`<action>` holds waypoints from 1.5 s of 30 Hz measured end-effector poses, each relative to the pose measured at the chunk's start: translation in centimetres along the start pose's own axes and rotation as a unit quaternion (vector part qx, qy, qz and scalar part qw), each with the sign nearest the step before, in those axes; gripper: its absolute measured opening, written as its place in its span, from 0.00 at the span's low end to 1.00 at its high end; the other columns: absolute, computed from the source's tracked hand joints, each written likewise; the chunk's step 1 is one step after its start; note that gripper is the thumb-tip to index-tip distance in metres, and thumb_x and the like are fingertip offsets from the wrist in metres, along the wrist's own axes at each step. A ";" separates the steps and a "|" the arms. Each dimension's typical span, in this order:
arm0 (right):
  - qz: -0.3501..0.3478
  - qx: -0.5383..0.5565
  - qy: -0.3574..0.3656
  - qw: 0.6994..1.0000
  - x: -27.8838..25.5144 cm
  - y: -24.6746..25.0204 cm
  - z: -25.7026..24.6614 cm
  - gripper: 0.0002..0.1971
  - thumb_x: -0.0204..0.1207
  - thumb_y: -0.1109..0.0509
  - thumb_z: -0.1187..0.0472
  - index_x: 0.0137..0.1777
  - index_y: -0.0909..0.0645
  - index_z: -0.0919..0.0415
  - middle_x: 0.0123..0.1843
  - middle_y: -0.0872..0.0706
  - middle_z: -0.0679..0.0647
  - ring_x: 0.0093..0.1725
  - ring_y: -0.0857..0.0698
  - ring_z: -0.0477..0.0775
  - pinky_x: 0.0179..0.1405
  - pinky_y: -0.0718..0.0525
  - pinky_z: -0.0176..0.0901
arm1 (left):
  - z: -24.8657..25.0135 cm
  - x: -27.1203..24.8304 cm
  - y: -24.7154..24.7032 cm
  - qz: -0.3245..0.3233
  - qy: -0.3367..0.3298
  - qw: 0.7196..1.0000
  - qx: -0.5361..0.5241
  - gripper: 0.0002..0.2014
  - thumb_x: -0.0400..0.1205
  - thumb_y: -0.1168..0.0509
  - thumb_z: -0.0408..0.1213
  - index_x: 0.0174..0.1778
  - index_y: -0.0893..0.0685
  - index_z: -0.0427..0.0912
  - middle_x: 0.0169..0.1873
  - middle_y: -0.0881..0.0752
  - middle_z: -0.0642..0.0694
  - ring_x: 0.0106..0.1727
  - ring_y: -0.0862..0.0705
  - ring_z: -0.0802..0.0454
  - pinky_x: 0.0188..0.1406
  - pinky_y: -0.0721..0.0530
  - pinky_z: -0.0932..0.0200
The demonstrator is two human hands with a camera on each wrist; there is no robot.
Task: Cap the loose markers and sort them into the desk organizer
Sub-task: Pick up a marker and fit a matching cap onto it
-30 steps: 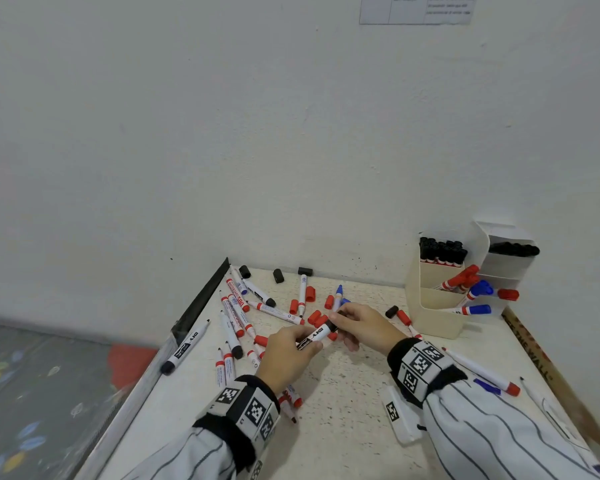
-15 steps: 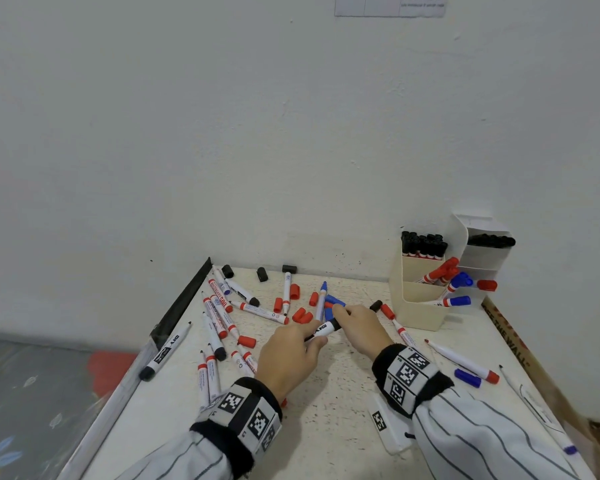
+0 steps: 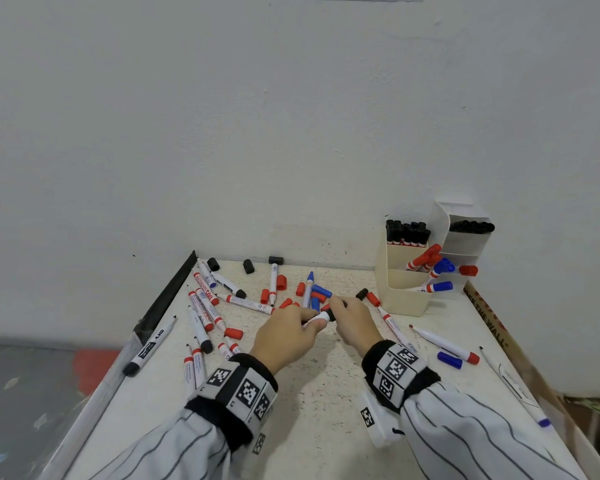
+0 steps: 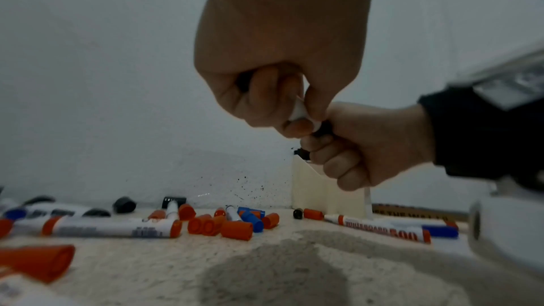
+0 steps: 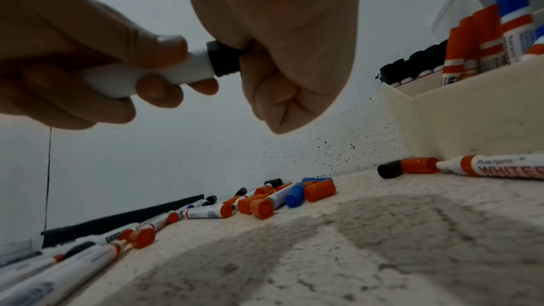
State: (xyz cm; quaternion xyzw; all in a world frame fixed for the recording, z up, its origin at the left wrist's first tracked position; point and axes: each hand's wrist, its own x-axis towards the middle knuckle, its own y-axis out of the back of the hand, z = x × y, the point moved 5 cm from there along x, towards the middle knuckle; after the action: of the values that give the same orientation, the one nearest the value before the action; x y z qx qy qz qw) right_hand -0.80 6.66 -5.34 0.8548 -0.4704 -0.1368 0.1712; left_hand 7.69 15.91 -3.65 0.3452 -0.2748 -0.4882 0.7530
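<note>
A white-barrelled marker [image 5: 153, 73] is held above the middle of the table [image 3: 319, 403], gripped at both ends. The left hand [image 3: 284, 337] curls round its barrel, thumb on top and fingers underneath. The right hand [image 3: 355, 322] is closed over the black cap [image 5: 223, 58] at the marker's right end; the cap sits flush on the barrel in the right wrist view (whether it is fully seated cannot be told).

To the right, against the wall, stands the cream desk organizer [image 3: 404, 299]. Its tall rear compartment is packed with upright black-capped markers [image 3: 407, 232], too tightly bunched to count. The lower front compartment holds leaning markers: several red-capped ones [image 3: 425, 258] and two blue-capped ones [image 3: 442, 266], one of them lying low over the rim. A white tiered holder [image 3: 465, 244] touches the organizer's right side; black caps show in its top tier, and one red cap [image 3: 468, 270] pokes from a lower tier.

Loose on the table beyond the hands lie three black caps [image 3: 248, 266] along the wall, a scatter of red caps [image 3: 281, 282] and some blue caps [image 3: 321, 291]. Roughly a dozen markers [image 3: 205, 299] lie to the left, mostly red. To the right lie a red-ended marker [image 3: 444, 344] and one blue cap [image 3: 449, 360].
</note>
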 end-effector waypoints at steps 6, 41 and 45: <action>-0.001 0.041 -0.018 0.999 -0.3 0.4 0.2 0.18 0.79 0.45 0.62 0.26 0.33 0.57 0.24 0.34 0.50 0.23 0.38 0.47 0.24 0.41 0.40 | 1.1 -0.5 0.4 0.076 -0.059 0.982 0.160 0.18 0.85 0.46 0.52 0.68 0.22 0.55 0.46 0.13 0.51 0.47 0.17 0.54 0.39 0.23 0.61; -0.061 -0.053 0.142 0.987 1.3 -0.7 -1.6 0.19 0.84 0.45 0.51 0.35 0.24 0.60 0.31 0.26 0.52 0.30 0.29 0.47 0.31 0.32 0.37 | -2.4 0.8 1.8 -0.035 0.075 0.990 -0.114 0.24 0.86 0.52 0.53 0.45 0.16 0.41 0.36 0.20 0.48 0.36 0.24 0.56 0.38 0.27 0.61; 0.003 -0.013 0.152 0.988 2.2 -0.1 -2.5 0.11 0.82 0.39 0.53 0.43 0.24 0.59 0.33 0.21 0.51 0.29 0.26 0.47 0.28 0.29 0.31 | -9.8 0.8 6.0 0.057 0.236 0.969 0.038 0.18 0.87 0.52 0.45 0.55 0.19 0.41 0.49 0.20 0.46 0.52 0.21 0.51 0.60 0.24 0.54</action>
State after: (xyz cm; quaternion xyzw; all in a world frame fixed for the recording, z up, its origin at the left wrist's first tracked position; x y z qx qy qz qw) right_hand 1.36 5.26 -3.31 0.8620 -0.4396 -0.0105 0.2520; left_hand 18.62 19.34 -4.88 0.4628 -0.1271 -0.3380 0.8096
